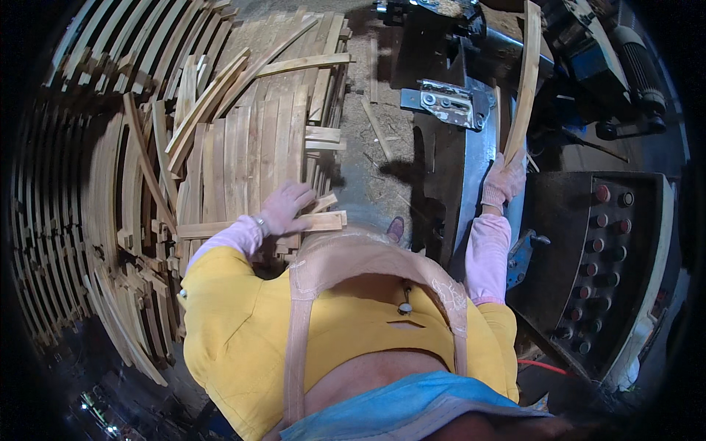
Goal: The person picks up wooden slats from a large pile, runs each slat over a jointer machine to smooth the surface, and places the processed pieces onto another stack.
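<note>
My right hand (504, 181) is closed round the near end of a long pale wooden strip (525, 81). The strip reaches away from me along the right side of the metal machine bed (466, 158). On the left, my left hand (283, 211) lies over the near edge of a stack of wooden strips (254, 151), its fingers stretched out and apart. Just beside its fingertips, the end of a crosswise wooden strip (325, 221) sticks out to the right. Part of that strip is hidden under the hand and sleeve.
More curved wooden strips (132, 44) are piled at the far left. A metal clamp-like fitting (448, 103) sits on the machine. At the right stands a control panel (548, 242) with several buttons, and a motor (638, 70) beyond it. Sawdust and offcuts (377, 131) cover the floor between.
</note>
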A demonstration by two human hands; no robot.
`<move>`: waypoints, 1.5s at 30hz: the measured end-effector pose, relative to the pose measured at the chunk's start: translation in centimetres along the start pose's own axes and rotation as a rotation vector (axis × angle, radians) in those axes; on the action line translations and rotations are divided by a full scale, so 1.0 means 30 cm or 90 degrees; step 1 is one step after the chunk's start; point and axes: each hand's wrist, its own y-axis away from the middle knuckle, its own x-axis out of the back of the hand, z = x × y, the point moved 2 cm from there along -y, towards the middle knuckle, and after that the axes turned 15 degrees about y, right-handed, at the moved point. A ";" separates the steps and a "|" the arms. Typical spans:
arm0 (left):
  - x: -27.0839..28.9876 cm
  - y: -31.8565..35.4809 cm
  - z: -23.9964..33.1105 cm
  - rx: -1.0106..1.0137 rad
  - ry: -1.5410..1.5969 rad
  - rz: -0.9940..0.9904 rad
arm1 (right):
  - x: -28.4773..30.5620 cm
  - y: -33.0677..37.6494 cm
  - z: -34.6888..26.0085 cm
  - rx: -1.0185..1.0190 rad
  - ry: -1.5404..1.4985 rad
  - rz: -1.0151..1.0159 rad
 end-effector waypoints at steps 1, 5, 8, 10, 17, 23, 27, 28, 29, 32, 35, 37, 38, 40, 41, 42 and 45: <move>0.036 0.073 0.004 -0.026 0.024 -0.009 | 0.001 0.026 -0.009 -0.006 -0.006 -0.033; 0.013 0.437 -0.094 0.292 -0.043 -0.057 | 0.146 0.309 0.109 0.004 -0.016 -0.131; 0.003 0.533 -0.206 0.472 -0.031 0.009 | 0.263 0.636 0.353 0.005 0.038 -0.181; -0.041 0.545 -0.223 0.499 -0.070 -0.008 | 0.351 0.787 0.478 0.019 0.081 -0.210; 0.036 0.365 -0.172 0.526 -0.026 0.213 | 0.338 0.658 0.389 -0.026 0.045 -0.232; 0.221 0.014 -0.168 0.465 0.264 0.525 | 0.086 0.233 0.163 0.181 -0.028 0.141; 0.309 -0.314 -0.245 0.301 0.458 0.666 | 0.066 0.038 -0.004 0.241 -0.030 -0.064; 0.332 -0.410 -0.150 0.219 0.617 0.636 | 0.062 0.010 -0.006 0.243 -0.043 -0.053; 0.378 -0.505 -0.005 0.133 0.772 0.598 | 0.077 -0.009 -0.080 0.207 -0.070 -0.243; 0.372 -0.738 0.264 0.006 1.091 0.581 | 0.115 0.137 -0.238 0.454 -0.439 -0.265; 0.259 -0.907 0.410 -0.058 1.298 0.466 | 0.521 0.293 -0.334 0.275 -0.503 -0.448; 0.156 -0.977 0.526 -0.106 1.319 0.377 | 0.446 0.376 -0.180 0.205 -0.584 -0.310; 0.088 -1.006 0.521 -0.085 1.191 0.241 | 0.442 0.425 -0.094 0.138 -0.523 -0.320; -0.016 -0.984 0.550 -0.004 1.045 0.090 | 0.453 0.549 0.088 0.049 -0.429 -0.318; -0.066 -0.936 0.563 0.059 1.017 0.080 | 0.468 0.613 0.176 -0.003 -0.384 -0.355; -0.143 -0.928 0.526 0.067 1.076 0.099 | 0.481 0.700 0.291 -0.014 -0.302 -0.343; -0.308 -0.827 0.334 0.165 0.997 0.040 | 0.507 0.974 0.573 -0.017 -0.064 -0.335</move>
